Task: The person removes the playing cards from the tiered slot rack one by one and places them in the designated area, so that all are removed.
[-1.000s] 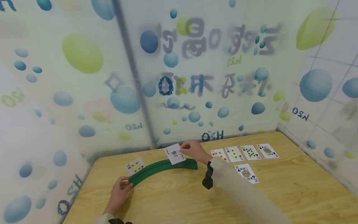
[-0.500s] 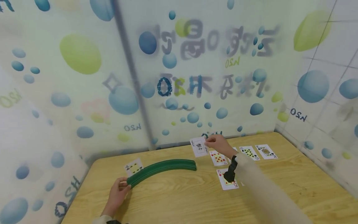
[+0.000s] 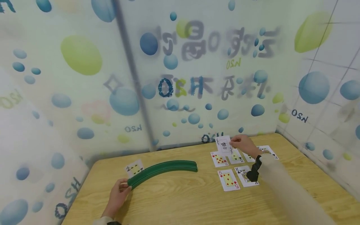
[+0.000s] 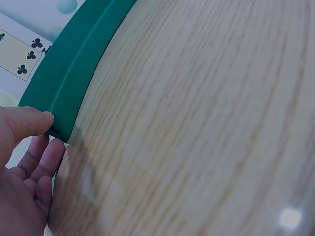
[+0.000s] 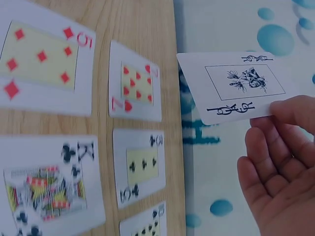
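My left hand [image 3: 118, 195] pinches the near left end of a curved green card holder [image 3: 166, 166], the thumb lying on top in the left wrist view. A clubs card [image 3: 135, 167] stands in the holder's slot near that hand. Raised above the back of the table, my right hand [image 3: 244, 145] pinches a black-and-white joker card [image 3: 223, 144] between thumb and fingers. In the head view the joker overlaps the seven of hearts [image 3: 218, 159] and the three of clubs [image 3: 235, 157]; the right wrist view shows it apart from them.
The back row also has a ten [image 3: 247, 157] and a king [image 3: 268, 150], partly hidden by my right hand. In front lie a five of diamonds [image 3: 229, 180] and a king of clubs [image 3: 243, 173]. A patterned curtain [image 3: 180, 118] hangs behind the wooden table [image 3: 174, 200].
My right hand has carried the joker rightward, from over the green holder to above the back row of cards. The left hand keeps its grip on the holder.
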Motion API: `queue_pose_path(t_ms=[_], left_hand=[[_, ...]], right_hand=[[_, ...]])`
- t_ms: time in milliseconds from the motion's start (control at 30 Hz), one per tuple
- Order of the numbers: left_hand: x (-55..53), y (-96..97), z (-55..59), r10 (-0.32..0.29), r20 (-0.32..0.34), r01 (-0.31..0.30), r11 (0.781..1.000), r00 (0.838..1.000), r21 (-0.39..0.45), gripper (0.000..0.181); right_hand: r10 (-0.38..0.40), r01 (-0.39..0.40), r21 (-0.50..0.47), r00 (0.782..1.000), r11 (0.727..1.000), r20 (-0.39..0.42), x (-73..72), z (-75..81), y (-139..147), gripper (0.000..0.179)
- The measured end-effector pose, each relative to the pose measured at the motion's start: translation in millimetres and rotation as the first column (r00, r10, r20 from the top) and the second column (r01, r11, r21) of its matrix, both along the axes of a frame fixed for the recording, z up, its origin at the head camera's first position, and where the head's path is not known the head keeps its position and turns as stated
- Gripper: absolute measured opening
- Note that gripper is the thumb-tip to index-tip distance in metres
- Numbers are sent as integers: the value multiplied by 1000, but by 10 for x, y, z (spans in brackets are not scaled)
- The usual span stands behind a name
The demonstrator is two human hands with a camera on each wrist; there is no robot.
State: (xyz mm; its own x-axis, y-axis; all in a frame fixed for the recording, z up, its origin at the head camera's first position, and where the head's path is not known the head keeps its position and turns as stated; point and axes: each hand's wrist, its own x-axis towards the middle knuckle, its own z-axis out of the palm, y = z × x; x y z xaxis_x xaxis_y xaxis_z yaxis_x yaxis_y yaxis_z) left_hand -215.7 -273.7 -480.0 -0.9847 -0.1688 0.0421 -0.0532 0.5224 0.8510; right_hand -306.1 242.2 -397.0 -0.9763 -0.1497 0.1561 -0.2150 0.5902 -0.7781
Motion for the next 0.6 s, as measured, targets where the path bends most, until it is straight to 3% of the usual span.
queue_pose_path(t_ms=[200,600], left_hand=[[-11,-15,17,-4,12,4,1000,1000,4,32],[4,5,3,1,11,-1,1000,1000,6,32]], right_hand=[[-57,55,53,998,997,23,46,-39,263,27],[-20,11,76,994,997,108,242,-145,742,25]])
